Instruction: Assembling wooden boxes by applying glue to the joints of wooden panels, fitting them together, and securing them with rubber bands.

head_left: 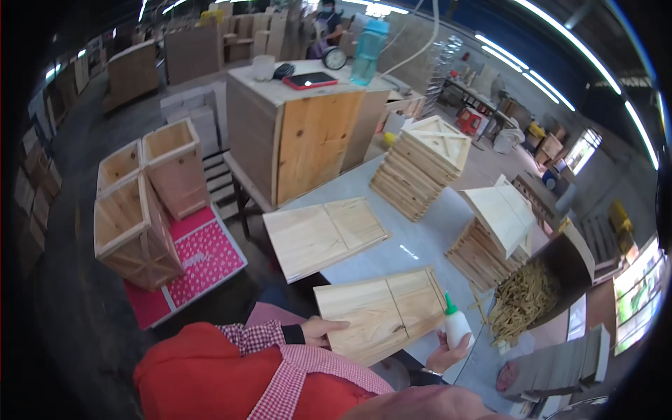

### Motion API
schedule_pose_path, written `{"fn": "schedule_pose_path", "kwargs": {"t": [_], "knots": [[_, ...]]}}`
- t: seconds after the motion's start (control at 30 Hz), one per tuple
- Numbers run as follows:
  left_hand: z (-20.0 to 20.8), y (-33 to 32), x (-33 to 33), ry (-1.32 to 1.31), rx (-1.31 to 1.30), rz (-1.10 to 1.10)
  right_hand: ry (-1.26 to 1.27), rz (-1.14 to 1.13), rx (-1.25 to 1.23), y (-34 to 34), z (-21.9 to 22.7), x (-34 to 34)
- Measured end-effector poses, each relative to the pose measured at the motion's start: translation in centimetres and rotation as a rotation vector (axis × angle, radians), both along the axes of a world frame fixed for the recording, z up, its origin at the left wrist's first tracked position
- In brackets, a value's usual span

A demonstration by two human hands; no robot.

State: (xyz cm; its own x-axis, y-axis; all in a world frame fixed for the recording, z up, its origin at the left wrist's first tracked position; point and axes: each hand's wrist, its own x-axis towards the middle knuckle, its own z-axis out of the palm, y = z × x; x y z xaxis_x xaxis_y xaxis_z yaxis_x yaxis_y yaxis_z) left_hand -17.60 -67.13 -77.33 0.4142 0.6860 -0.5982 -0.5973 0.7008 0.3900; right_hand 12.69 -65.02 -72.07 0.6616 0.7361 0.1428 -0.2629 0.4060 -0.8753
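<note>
My left hand grips the near left edge of a light wooden panel, its thumb on top. Thin dark lines run across the panel toward its right end. In my right hand is a white squeeze bottle with a green pointed nozzle, held tip up beside the panel's right end. Another wooden panel lies just beyond, overhanging the left edge of the pale table.
Stacked wooden frames and a second stack under a pale board stand on the table. A box of thin wood strips is at right. Open wooden crates stand at left. A tall cabinet carries a phone and a bottle.
</note>
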Motion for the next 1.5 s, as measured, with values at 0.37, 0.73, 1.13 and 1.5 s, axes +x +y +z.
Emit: {"fn": "schedule_pose_path", "kwargs": {"t": [0.37,0.73,1.13,1.5], "knots": [[0.4,0.2,-1.0,0.016,0.063,-0.091,-0.044,-0.094,-0.016,-1.0,2.0,-3.9],[0.7,0.1,-2.1,0.065,0.113,-0.055,-0.017,-0.073,0.010,-3.1,1.7,-2.6],[0.5,-0.4,-2.5,0.010,0.182,-0.044,0.023,-0.050,0.036,-3.1,2.1,-2.3],[0.5,-0.2,-2.2,-0.027,0.104,-0.070,0.070,-0.056,0.110,-1.8,2.3,-3.6]]}}
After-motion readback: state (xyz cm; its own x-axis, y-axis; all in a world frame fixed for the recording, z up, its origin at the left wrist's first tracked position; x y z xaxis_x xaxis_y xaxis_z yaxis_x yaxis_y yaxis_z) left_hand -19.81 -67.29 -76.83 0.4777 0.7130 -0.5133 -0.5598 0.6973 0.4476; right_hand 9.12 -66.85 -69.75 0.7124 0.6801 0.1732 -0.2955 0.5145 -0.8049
